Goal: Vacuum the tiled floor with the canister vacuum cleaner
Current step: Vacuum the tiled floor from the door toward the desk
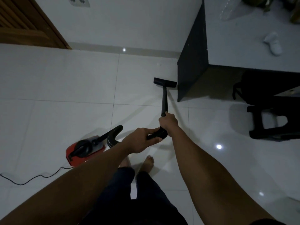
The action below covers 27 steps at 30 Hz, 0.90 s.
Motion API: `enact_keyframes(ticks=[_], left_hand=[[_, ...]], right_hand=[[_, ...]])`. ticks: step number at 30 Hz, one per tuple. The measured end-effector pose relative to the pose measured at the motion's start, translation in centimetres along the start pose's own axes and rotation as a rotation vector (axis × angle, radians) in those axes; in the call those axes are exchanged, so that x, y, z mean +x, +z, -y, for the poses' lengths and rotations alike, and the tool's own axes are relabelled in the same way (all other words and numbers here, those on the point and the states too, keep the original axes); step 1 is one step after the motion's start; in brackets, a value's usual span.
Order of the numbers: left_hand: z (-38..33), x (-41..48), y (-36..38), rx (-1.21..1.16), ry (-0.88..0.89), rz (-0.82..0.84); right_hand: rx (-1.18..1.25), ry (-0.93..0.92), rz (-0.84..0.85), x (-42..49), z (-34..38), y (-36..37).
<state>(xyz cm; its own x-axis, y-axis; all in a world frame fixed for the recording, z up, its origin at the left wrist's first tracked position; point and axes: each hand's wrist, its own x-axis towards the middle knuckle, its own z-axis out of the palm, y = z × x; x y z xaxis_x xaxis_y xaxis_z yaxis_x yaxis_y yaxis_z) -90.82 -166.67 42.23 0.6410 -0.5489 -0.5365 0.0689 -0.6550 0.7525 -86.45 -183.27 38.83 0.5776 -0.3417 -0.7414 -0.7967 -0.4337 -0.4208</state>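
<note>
Mid-sweep at frame centre: our right hand (168, 122) grips the rigid black wand (164, 101), left hand (140, 141) the ribbed black hose (157, 135); next we likely pull back.

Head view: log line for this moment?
right hand: grips wand | left hand: grips hose | nozzle: on tile beside desk

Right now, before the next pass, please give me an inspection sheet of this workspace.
Surface: glossy white tiled floor, with light reflections on it.
Job's things: red canister on the floor at left; nozzle on the floor beside the desk; wand and hose in hand.
Clutter: black stool by the desk; white cloth on the desk.
Hands: left hand grips the hose; right hand grips the wand's top.
Cables: black cord runs left from the canister across the floor.
Surroundings: white wall, wooden door, socket.
</note>
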Motion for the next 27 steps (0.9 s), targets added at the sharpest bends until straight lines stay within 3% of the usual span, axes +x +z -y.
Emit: enact_keyframes(ticks=[17,27], left_hand=[[9.6,-19.5,10.1,0.014,0.056,0.116],[15.4,-32.9,15.3,0.049,0.064,0.169]], right_hand=[[-0.037,0.057,-0.032,-16.7,-13.5,13.8],[0.060,0.106,-0.014,-28.1,-21.5,23.1]])
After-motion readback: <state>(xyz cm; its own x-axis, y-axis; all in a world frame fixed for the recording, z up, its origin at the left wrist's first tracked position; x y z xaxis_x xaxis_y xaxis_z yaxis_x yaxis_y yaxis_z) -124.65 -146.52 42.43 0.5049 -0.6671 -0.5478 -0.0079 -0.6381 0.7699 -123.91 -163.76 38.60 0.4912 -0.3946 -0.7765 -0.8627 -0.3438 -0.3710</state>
